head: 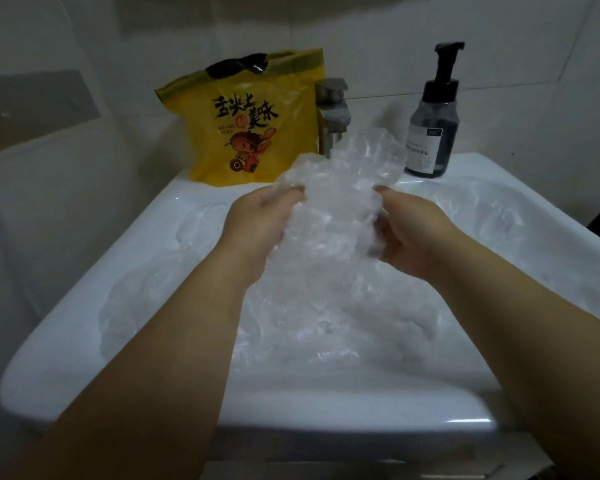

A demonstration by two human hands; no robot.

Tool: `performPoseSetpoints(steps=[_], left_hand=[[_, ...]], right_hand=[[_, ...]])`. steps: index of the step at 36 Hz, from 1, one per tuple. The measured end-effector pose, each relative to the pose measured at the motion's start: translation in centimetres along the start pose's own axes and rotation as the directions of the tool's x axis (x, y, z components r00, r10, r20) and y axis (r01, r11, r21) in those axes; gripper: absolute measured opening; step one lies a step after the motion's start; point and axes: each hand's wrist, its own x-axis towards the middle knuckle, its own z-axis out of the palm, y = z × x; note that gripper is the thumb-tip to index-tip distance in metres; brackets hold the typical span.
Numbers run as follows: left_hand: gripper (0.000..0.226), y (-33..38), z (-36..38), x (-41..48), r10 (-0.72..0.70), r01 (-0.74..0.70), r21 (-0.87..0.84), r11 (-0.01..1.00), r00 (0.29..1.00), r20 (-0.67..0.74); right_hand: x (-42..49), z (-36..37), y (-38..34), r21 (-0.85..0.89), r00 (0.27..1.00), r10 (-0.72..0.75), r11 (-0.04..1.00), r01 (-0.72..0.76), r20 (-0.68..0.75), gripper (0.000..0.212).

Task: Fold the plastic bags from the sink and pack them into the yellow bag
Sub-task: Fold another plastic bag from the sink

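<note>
Clear plastic bag (340,188) pinched by both hands, left (260,223) & right (409,230), over sink (84,306), prob. spreading to fold.

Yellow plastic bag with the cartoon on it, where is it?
In the head view, the yellow plastic bag stands on the back ledge of the white sink, just left of the grey metal tap.

The faucet (331,116) and soap pump bottle (432,126) crowd the upper-right rim; the sink's (66,341) left rim lies open.
</note>
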Motion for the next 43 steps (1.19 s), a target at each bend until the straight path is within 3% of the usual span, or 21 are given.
performPoseSetpoints(steps=[3, 6, 9, 12, 15, 17, 19, 21, 24, 27, 28, 30, 32, 35, 37, 39, 43], left_hand=[[0.011, 0.3, -0.7, 0.3, -0.055, 0.039, -0.131, 0.991, 0.991, -0.12], [0.018, 0.2, -1.3, 0.7, -0.058, 0.04, -0.095, 0.995, 0.977, -0.205], [0.024, 0.2, -1.2, 0.6, -0.083, 0.074, -0.053, 0.996, 0.978, -0.191], [0.021, 0.4, -0.8, 0.3, -0.121, 0.112, -0.077, 0.991, 0.984, -0.128], [0.02, 0.7, -0.3, -0.1, -0.121, 0.133, -0.208, 0.969, 0.99, 0.066], [0.025, 0.6, -0.1, -0.5, -0.085, 0.131, -0.239, 0.962, 0.978, 0.192], [0.027, 0.3, 0.0, -0.7, -0.057, 0.115, -0.2, 0.973, 0.959, 0.279], [0.021, 0.0, -0.1, -0.8, -0.036, 0.084, -0.137, 0.987, 0.945, 0.324], [0.01, 0.0, -0.4, -1.0, -0.007, -0.013, 0.116, 0.993, 0.986, 0.168], [0.049, -0.8, -0.7, -0.8, 0.127, -0.092, 0.508, 0.856, 0.991, -0.034], [0.058, -0.8, -0.9, -0.7, 0.209, -0.125, 0.567, 0.814, 0.974, -0.085], [0.066, -0.4, -0.9, -0.8, 0.342, -0.246, 0.443, 0.862, 0.927, -0.151], [0.053, 0.5, -0.8, -0.9, 0.324, -0.307, 0.121, 0.944, 0.932, -0.163], [0.031, 1.1, -0.8, -1.1, 0.1, -0.09, -0.255, 0.963, 0.995, 0.024], [0.045, 1.2, -0.8, -1.3, 0.005, 0.052, -0.295, 0.954, 0.981, 0.191], [0.04, 1.2, -0.7, -1.5, -0.039, 0.108, -0.231, 0.967, 0.958, 0.283], [0.032, 0.8, -0.6, -1.4, -0.023, 0.074, -0.125, 0.989, 0.93, 0.366]], right_hand=[[0.7, -0.6, 0.6, -0.276, 0.987, -0.069, 0.961, 0.027, -0.145, 0.019], [1.3, -1.3, 1.3, -0.61, 0.914, -0.342, 0.779, 0.146, -0.218, 0.008], [1.0, -1.0, 0.9, -0.541, 0.916, -0.363, 0.812, 0.221, -0.172, 0.013], [0.2, -0.5, 0.6, -0.391, 0.968, -0.247, 0.888, 0.243, 0.041, 0.035], [0.4, -0.2, 0.8, -0.278, 0.979, -0.012, 0.958, 0.069, 0.201, 0.081], [0.5, 0.0, 0.9, -0.259, 0.968, 0.095, 0.965, -0.032, 0.234, 0.097], [0.6, -0.1, 1.0, -0.195, 0.966, 0.074, 0.98, -0.026, 0.247, 0.085], [0.8, -0.4, 0.8, -0.035, 0.982, -0.039, 0.998, 0.046, 0.185, 0.051], [0.9, -1.1, 0.2, 0.015, 0.988, -0.152, 0.988, 0.152, 0.03, 0.008], [0.9, -1.6, -0.3, 0.016, 0.981, -0.182, 0.983, 0.184, -0.074, 0.014], [0.8, -1.7, -0.4, 0.025, 0.979, -0.181, 0.983, 0.184, -0.094, 0.016], [0.6, -1.6, -0.6, 0.049, 0.982, -0.176, 0.982, 0.18, -0.074, 0.015], [0.3, -1.3, -0.7, 0.096, 0.982, -0.19, 0.977, 0.19, -0.014, 0.007], [-0.2, -0.9, -0.6, 0.161, 0.957, -0.268, 0.955, 0.249, 0.107, 0.012], [-0.6, -0.6, -0.7, 0.182, 0.929, -0.311, 0.943, 0.277, 0.199, 0.016], [-0.8, -0.6, -0.7, 0.193, 0.898, -0.335, 0.938, 0.288, 0.287, 0.013], [-1.1, -0.6, -0.5, 0.149, 0.866, -0.324, 0.946, 0.288, 0.38, 0.053]])
